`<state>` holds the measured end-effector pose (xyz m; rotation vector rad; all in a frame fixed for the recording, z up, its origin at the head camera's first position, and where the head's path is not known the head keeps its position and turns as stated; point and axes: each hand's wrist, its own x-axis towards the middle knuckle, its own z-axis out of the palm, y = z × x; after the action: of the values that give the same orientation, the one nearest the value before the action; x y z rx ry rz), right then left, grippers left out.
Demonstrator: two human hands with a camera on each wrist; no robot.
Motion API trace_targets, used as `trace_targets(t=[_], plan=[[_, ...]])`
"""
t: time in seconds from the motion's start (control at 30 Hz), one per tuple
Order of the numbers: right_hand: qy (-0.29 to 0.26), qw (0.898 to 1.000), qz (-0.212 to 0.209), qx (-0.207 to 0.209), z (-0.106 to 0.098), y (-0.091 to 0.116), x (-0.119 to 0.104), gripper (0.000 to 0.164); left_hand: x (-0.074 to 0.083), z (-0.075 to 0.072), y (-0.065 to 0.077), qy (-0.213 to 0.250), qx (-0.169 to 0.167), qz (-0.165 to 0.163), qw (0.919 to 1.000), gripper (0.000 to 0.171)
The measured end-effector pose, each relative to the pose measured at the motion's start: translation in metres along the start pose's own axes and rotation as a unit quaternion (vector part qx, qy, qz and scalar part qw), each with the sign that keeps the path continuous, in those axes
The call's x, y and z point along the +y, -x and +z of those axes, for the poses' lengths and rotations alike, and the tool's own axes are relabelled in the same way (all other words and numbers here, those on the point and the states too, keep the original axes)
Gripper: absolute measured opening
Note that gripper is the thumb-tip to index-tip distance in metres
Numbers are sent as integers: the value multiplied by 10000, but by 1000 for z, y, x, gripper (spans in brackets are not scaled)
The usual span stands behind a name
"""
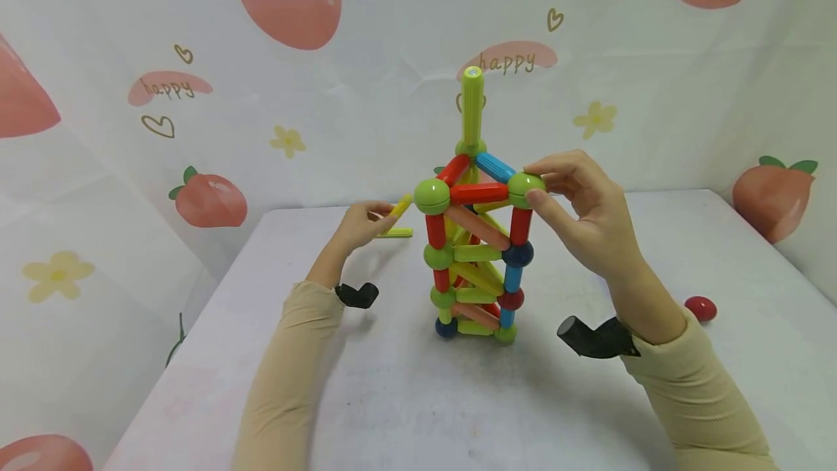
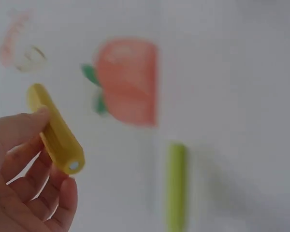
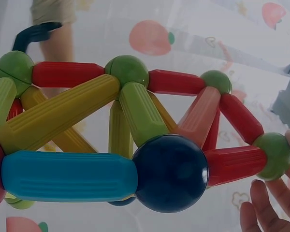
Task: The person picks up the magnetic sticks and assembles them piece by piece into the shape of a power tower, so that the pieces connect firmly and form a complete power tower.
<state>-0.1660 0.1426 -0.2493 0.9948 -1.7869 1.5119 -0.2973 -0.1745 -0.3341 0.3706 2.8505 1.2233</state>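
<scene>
A tall tower (image 1: 475, 254) of coloured rods and balls stands upright on the table, with a yellow-green rod (image 1: 472, 107) rising from its back top ball. My right hand (image 1: 585, 213) pinches the green ball (image 1: 526, 190) at the tower's top right corner; the right wrist view shows fingertips around that ball (image 3: 273, 155), joined to red rods. Left of the tower, my left hand (image 1: 363, 225) holds a yellow rod (image 2: 58, 133) between thumb and fingers, raised over the table. Below it lies a yellow-green rod (image 2: 177, 187).
A red ball (image 1: 700, 309) lies on the white table (image 1: 405, 398) to the right, beside my right forearm. Behind the table hangs a white cloth (image 1: 392, 93) printed with peaches, flowers and hearts.
</scene>
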Motion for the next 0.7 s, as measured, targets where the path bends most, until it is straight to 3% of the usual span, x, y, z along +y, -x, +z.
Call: trace_targets(t=[0.1, 0.2, 0.3, 0.4, 0.57, 0.63, 0.7], plan=[[-53, 10000, 6, 12, 0, 0, 0, 26, 35, -13, 10, 674, 226, 321, 9970, 36], [-110, 9999, 8, 32, 1, 0, -1, 26, 72, -27, 23, 1095, 515, 895, 9886, 35], [-128, 9999, -3, 60, 1, 0, -1, 25, 106, -38, 36, 1435, 787, 1523, 9747, 33], [-109, 9999, -2, 74, 1, 1, -1, 25, 133, -46, 47, 1847, 1011, 2053, 9558, 31], [-127, 9999, -27, 92, 2, 1, 0, 25, 161, -49, 62, 2735, 1032, 2493, 9233, 29], [-176, 9998, -42, 107, 2, 2, 1, 25, 168, -47, 67, 2938, 928, 2581, 9157, 29], [-213, 9997, -44, 122, 2, 2, 2, 24, 173, -45, 70, 2964, 793, 2680, 9133, 30]])
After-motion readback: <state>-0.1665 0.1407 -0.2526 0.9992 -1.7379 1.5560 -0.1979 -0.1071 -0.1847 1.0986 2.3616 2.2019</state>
